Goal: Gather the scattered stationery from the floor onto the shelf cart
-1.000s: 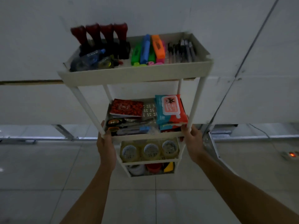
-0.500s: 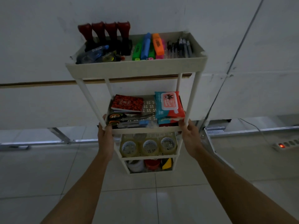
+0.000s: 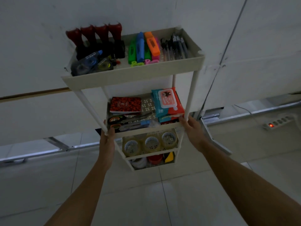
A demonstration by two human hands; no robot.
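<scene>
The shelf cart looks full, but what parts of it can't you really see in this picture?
All in the head view:
- Shelf cart feet: hidden under its bottom tier.
- Bottom tier items: mostly covered by the tier above; dark.
- Left hand fingers: wrapped behind the cart's post and tray edge.
- Right hand fingertips: hidden behind the tray corner.
- Pens: print too small to read.

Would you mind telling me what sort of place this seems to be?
Probably an office or workshop room, though I cannot be sure: pale tiled floor, a power strip by plain white wall panels, and a stationery-filled shelf cart.
</scene>
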